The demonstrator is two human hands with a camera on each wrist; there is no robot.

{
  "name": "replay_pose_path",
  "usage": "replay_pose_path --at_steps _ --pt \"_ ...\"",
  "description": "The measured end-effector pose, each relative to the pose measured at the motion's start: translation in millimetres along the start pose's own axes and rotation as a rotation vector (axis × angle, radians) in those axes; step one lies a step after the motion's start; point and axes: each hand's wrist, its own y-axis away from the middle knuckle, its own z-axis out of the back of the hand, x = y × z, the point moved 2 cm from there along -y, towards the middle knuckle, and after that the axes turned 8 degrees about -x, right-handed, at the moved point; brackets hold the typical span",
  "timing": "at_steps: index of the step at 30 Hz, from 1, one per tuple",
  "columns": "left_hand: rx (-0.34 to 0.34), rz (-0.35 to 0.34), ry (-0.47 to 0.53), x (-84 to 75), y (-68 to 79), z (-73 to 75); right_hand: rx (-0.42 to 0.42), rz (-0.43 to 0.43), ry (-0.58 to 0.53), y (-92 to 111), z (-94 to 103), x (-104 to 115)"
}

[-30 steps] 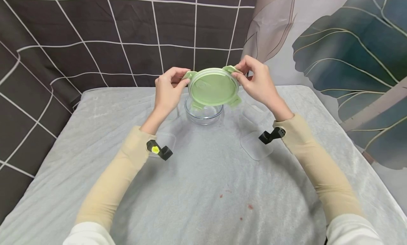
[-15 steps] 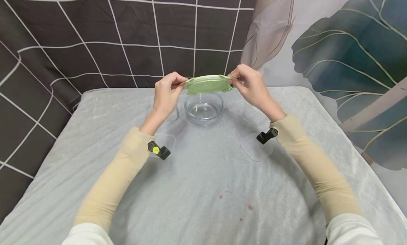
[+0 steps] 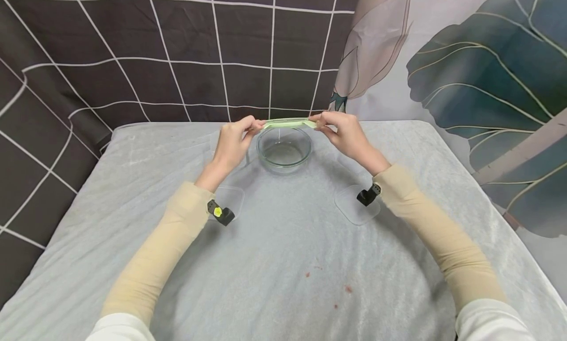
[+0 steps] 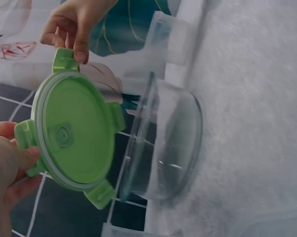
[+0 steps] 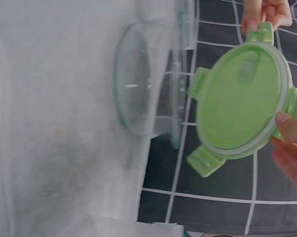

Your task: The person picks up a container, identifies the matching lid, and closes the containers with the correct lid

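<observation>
A round green lid (image 3: 288, 121) with side clips hangs in the air, seen nearly edge-on in the head view. My left hand (image 3: 235, 143) pinches one of its clips between thumb and fingers. On the opposite side my right hand (image 3: 344, 137) pinches another clip. Both wrist views show the lid's inner face, with a pale sealing ring (image 4: 45, 148) round its edge. Below the lid, a round clear glass bowl (image 3: 284, 156) stands on the grey cloth. In the left wrist view a gap shows between the lid and the bowl's rim (image 4: 138, 138).
Clear plastic pieces with rounded corners lie on the cloth, one near the left wrist (image 3: 232, 198), one near the right (image 3: 354, 208). Fainter clear containers (image 4: 170, 37) flank the bowl. A dark gridded curtain (image 3: 177, 50) hangs behind the table (image 3: 283, 262).
The lid has tipped from showing its inner face to nearly edge-on and come lower. Both hands moved down with it, keeping their grip. The bowl has stayed in place.
</observation>
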Motion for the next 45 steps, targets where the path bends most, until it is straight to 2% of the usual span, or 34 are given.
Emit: replay_pose_path --at_steps 7,17,24,37,45 --pt "0.024 -0.048 -0.03 7.4 7.6 -4.3 -0.006 0.094 0.044 11.8 -8.5 -6.1" --pt "0.114 -0.034 -0.053 12.8 19.0 -9.4 0.001 0.208 0.067 25.7 -19.0 -10.9" --pt "0.149 -0.039 -0.074 17.3 24.3 -11.5 0.013 0.228 0.046 33.5 -22.1 -10.8" --pt "0.222 -0.117 -0.108 19.2 33.9 -12.6 0.085 0.295 0.082 41.0 -23.9 -11.3" --pt "0.259 -0.113 -0.084 17.5 38.0 -11.5 0.114 0.354 0.046 46.3 -26.6 -10.3"
